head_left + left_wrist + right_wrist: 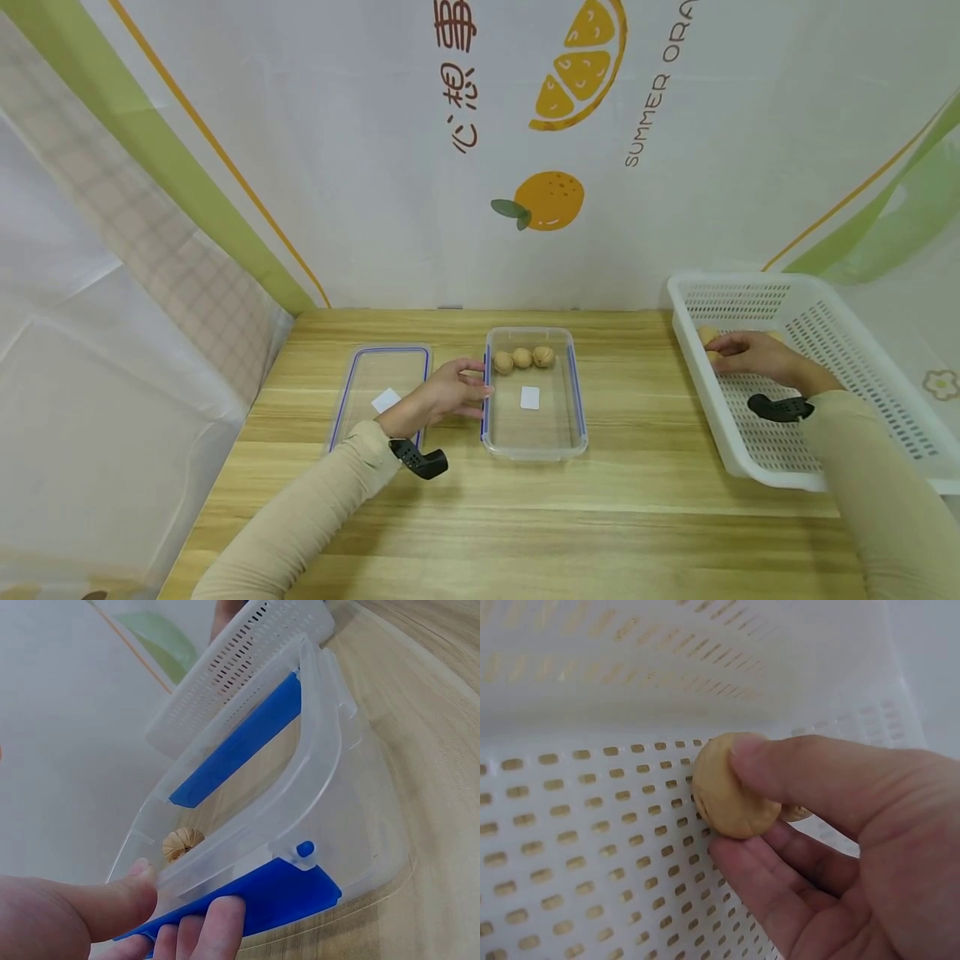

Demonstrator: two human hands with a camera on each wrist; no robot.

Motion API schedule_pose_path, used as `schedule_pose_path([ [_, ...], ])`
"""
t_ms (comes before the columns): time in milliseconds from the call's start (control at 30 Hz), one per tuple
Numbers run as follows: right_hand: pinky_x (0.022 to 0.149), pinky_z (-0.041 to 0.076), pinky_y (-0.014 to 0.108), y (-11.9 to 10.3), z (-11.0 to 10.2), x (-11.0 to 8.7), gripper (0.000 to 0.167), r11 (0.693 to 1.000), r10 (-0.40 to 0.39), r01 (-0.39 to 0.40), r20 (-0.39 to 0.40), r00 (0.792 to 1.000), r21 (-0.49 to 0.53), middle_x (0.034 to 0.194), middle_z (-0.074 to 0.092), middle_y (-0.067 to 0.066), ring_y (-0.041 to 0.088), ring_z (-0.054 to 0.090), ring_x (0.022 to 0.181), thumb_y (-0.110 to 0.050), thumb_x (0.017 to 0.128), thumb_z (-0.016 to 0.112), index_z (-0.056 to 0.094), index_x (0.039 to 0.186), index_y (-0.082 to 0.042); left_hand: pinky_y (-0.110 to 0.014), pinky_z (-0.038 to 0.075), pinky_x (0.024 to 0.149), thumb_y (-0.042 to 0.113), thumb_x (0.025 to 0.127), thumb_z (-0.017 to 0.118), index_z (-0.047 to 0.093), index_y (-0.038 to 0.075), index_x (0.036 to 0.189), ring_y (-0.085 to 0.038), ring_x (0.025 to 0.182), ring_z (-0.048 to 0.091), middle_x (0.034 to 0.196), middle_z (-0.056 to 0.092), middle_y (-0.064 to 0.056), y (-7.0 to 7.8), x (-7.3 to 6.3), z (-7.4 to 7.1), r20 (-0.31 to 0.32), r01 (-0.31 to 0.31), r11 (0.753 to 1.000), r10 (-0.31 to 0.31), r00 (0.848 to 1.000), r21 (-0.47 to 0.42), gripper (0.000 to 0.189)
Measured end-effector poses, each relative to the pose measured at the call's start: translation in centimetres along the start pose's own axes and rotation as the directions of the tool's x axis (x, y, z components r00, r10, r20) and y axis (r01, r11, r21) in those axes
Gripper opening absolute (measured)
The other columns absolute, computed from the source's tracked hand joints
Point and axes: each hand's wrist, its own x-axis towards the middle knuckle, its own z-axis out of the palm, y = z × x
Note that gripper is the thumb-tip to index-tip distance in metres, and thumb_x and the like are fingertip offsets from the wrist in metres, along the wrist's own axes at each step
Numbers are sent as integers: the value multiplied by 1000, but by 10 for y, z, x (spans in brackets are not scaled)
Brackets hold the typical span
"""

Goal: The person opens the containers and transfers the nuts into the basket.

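A wood-grain bench (487,533) carries everything. At its right sits a white perforated plastic basket (703,400); at centre, a clear rectangular plastic container (536,433) with blue clasps; left of that, a clear blue-edged lid (401,367). The left hand (453,390) grips the container's left wall, thumb over the rim, fingers outside. Inside the basket, the right hand (757,357) pinches a round tan walnut (727,787), fingers closed around it. Three tan walnuts (522,358) line the container's far end.
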Motion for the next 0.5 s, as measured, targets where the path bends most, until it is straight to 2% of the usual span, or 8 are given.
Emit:
schedule_pose_path([
  [233,84,61,22,-1,0,-2,46,999,0,0,2,1000,38,118,63,19,1,61,94,-5,97,68,50,131,20,-47,64,86,-6,98,63,45,-4,142,-37,106,66,120,58,-22,-1,1,0,-1,-1,1000,1,1000,1,48],
  [367,81,58,19,-3,-2,-3,44,998,-25,24,-34,999,-52,118,66,23,-2,59,95,-8,96,70,55,128,17,-47,64,87,-5,98,63,45,-4,142,-32,101,66,117,58,-20,-1,1,0,1,0,1000,0,1000,0,47],
  [500,79,58,21,-10,-7,-6,42,991,-33,25,-60,998,-135,124,63,29,0,59,95,-12,98,66,57,129,15,-45,65,84,-6,98,63,45,-4,142,-31,101,66,117,58,-20,-1,1,0,-1,-3,1000,3,1000,-1,47],
])
